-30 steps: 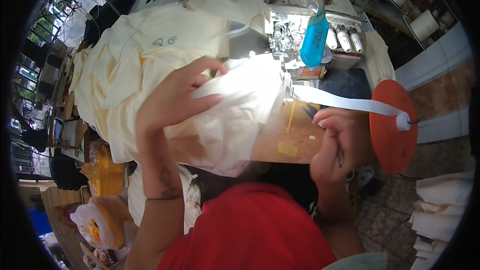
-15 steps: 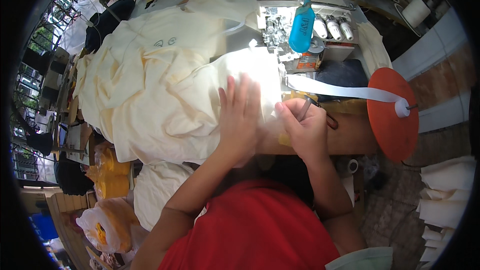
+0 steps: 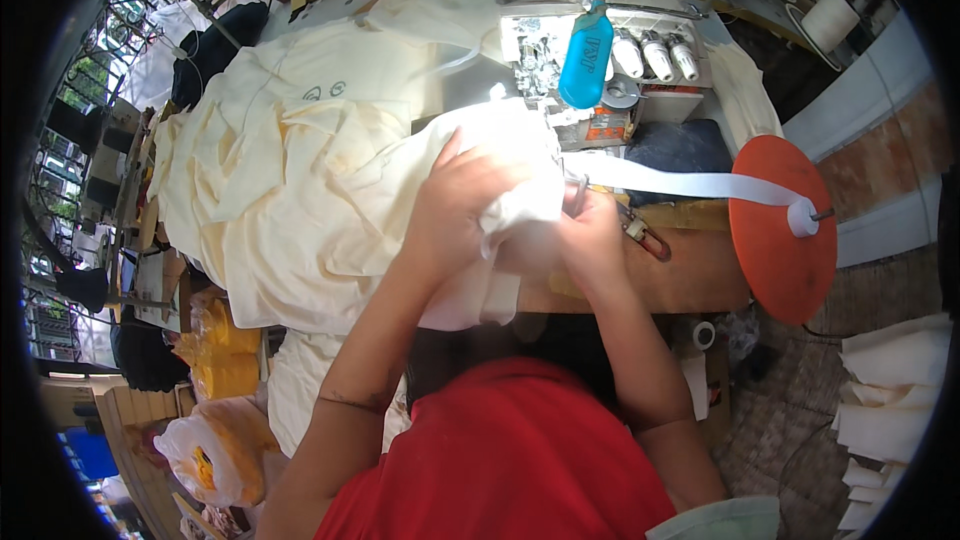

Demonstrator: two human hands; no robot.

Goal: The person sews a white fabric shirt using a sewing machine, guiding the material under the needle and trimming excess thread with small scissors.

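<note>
A large spread of cream fabric lies bunched over the table, its right end under the bright lamp light by the sewing machine. My left hand is closed on that end, fingers bent over a raised fold; they are slightly blurred. Beside the fabric's right edge, my right hand is closed around a slim grey metal tool, its kind unclear. The right thumb meets the cloth edge. White tape runs from the machine to a roll on an orange disc.
A blue tag-like piece hangs before the machine's thread cones. On the brown table edge lies a red-handled tool. Plastic bags stand at lower left; cream cloth pieces hang at the right.
My left hand has gone from lying flat with fingers spread to gripping and lifting the cloth. My right hand has moved slightly left, and the red-handled tool is more exposed.
</note>
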